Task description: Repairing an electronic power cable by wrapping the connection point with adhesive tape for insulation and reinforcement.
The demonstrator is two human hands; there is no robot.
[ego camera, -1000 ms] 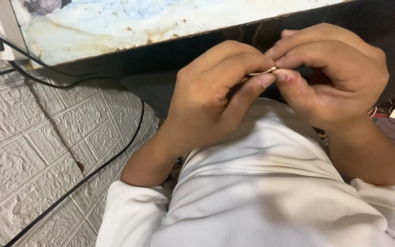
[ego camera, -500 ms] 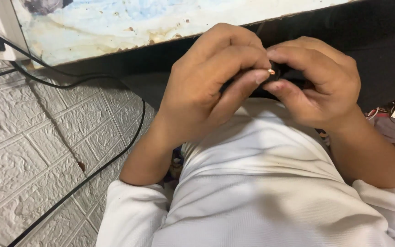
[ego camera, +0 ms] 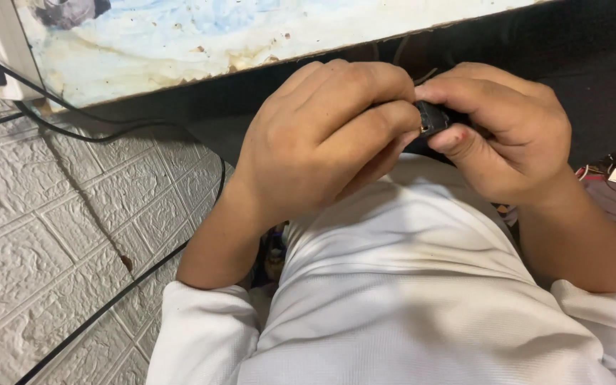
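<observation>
Nearest the camera, a white ribbed shirt point(ego camera: 408, 299) is filling the lower frame. Just above it, the left hand point(ego camera: 322, 135) and the right hand point(ego camera: 500, 135) are meeting fingertip to fingertip, both pinching closed on a small dark part point(ego camera: 433, 120) held between them. The part is lying roughly level, its long axis seemingly running left to right, a metallic end facing the left hand; most of it is hiding under the fingers, so its shape is hard to make out. Beyond the hands, a worn blue-and-white tabletop point(ego camera: 201, 39) is running across, cut off by the upper edge. Left, black cables point(ego camera: 108, 299) are trailing over white embossed brick-pattern flooring point(ego camera: 30, 235).
</observation>
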